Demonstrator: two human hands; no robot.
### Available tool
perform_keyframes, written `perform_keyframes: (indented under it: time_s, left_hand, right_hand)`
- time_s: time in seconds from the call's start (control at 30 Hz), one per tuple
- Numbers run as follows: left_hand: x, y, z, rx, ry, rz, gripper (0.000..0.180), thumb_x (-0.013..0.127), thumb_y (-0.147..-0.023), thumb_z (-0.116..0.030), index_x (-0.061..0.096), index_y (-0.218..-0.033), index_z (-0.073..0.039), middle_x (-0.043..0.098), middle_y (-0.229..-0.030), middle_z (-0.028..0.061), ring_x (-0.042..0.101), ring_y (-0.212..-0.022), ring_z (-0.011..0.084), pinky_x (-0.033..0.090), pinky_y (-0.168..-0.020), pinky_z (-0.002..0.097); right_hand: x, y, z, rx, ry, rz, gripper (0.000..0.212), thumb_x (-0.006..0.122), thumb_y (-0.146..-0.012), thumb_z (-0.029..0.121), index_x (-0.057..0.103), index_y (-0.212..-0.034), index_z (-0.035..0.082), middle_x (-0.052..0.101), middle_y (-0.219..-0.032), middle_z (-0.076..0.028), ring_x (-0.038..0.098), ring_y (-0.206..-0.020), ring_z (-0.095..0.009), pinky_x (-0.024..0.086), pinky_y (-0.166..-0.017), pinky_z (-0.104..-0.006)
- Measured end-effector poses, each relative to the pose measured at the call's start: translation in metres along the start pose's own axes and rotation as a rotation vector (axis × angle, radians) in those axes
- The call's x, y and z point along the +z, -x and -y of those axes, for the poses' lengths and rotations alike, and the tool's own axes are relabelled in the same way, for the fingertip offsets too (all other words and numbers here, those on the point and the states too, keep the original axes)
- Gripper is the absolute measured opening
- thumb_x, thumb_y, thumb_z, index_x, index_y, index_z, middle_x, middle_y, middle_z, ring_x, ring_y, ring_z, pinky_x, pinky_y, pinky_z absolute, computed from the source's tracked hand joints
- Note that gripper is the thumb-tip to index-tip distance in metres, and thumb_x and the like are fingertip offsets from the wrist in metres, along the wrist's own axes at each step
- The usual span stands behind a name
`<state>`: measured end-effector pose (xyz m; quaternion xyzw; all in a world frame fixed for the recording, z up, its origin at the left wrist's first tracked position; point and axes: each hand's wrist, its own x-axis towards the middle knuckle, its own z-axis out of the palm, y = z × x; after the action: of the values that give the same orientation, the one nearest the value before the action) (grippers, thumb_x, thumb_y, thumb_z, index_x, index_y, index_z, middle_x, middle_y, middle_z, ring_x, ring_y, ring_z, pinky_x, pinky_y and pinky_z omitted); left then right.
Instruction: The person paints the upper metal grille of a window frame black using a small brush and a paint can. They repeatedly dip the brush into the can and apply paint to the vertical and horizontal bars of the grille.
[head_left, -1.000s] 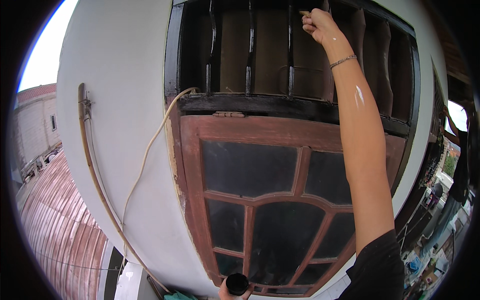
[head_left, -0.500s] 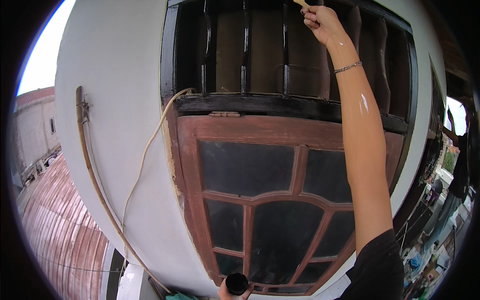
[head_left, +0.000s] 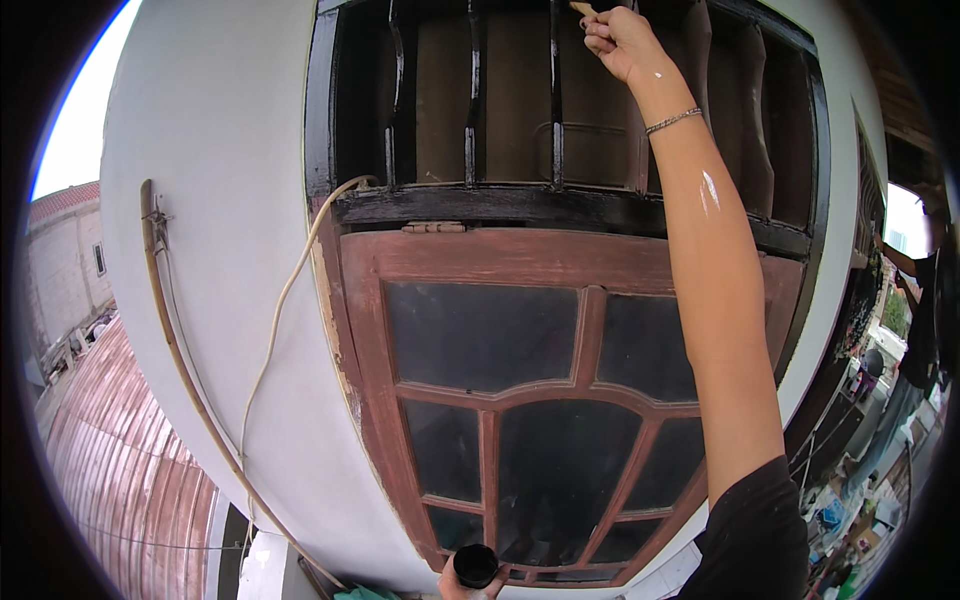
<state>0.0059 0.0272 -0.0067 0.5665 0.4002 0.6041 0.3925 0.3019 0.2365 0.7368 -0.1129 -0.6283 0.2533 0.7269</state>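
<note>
My right hand point(head_left: 618, 42) is raised high in front of the upper window bars, its fingers closed round the pale wooden handle of a paintbrush point(head_left: 584, 9). The brush's bristle end is not visible. Glossy black coats the left bars point(head_left: 471, 110) and the crossbeam point(head_left: 520, 207); the bars by my forearm look dull brown. Low down at the bottom edge, my left hand point(head_left: 452, 584) grips a small black cup point(head_left: 475, 566). The cup's inside looks dark, so its contents cannot be made out. White smears mark my right forearm.
Below the bars is a reddish-brown door point(head_left: 590, 340) with glass panes and a hinge point(head_left: 435, 227). A cable point(head_left: 283, 300) and a bent wooden stick point(head_left: 172, 330) run along the white wall point(head_left: 220, 130). At far right, another person point(head_left: 922, 290) stands near clutter.
The view has shifted slightly, so bars and door sit further left. My right hand appears a little lower and further left, still on the brush handle. My left hand keeps the cup.
</note>
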Motion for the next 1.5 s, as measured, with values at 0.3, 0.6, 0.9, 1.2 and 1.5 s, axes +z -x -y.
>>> perform_keyframes:
  time_s: [0.3, 0.6, 0.9, 1.2, 1.5]
  left_hand:
    - [-0.002, 0.002, -0.023, -0.043, -0.008, -0.058, 0.056, 0.089, -0.078, -0.012, 0.062, -0.126, -0.004, 0.070, -0.109, 0.0071, 0.067, -0.098, 0.0201, 0.055, -0.086, 0.0353]
    - [0.002, 0.005, -0.032, -0.044, -0.083, -0.101, 0.055, 0.090, -0.076, -0.012, 0.063, -0.124, -0.005, 0.071, -0.105, 0.0059, 0.067, -0.093, 0.0191, 0.056, -0.084, 0.0349]
    - [0.006, -0.003, -0.030, -0.026, 0.078, -0.027, 0.057, 0.091, -0.075, -0.010, 0.062, -0.124, -0.004, 0.070, -0.104, 0.0059, 0.067, -0.092, 0.0184, 0.056, -0.083, 0.0344]
    - [0.001, 0.003, -0.023, -0.011, 0.005, -0.052, 0.055, 0.088, -0.077, -0.009, 0.062, -0.126, -0.004, 0.071, -0.107, 0.0072, 0.068, -0.096, 0.0201, 0.056, -0.085, 0.0357]
    - [0.003, 0.000, -0.023, -0.035, -0.046, -0.043, 0.057, 0.089, -0.076, -0.008, 0.062, -0.126, -0.004, 0.070, -0.109, 0.0069, 0.067, -0.098, 0.0198, 0.056, -0.086, 0.0351]
  right_hand:
    - [0.006, 0.017, -0.001, 0.060, -0.121, -0.020, 0.018, 0.042, -0.095, -0.010, 0.046, -0.111, -0.016, 0.053, -0.085, -0.010, 0.035, -0.049, -0.003, 0.027, -0.044, -0.0195]
    - [0.027, 0.040, 0.004, -0.001, -0.235, 0.140, 0.026, 0.036, -0.098, -0.002, 0.049, -0.118, -0.012, 0.050, -0.073, -0.006, 0.035, -0.047, -0.008, 0.025, -0.042, -0.0215]
    - [0.012, -0.011, 0.002, 0.116, -0.302, 0.010, 0.027, 0.035, -0.098, -0.001, 0.048, -0.118, -0.012, 0.050, -0.074, -0.005, 0.035, -0.047, -0.007, 0.025, -0.041, -0.0213]
    - [-0.001, 0.033, 0.007, 0.032, -0.048, -0.038, 0.037, 0.036, -0.097, 0.000, 0.052, -0.127, -0.015, 0.048, -0.071, -0.003, 0.035, -0.048, -0.006, 0.026, -0.041, -0.0218]
    - [0.013, -0.026, -0.004, 0.077, 0.075, -0.146, 0.032, 0.031, -0.094, 0.000, 0.055, -0.111, -0.013, 0.044, -0.066, -0.004, 0.036, -0.044, -0.008, 0.025, -0.037, -0.0241]
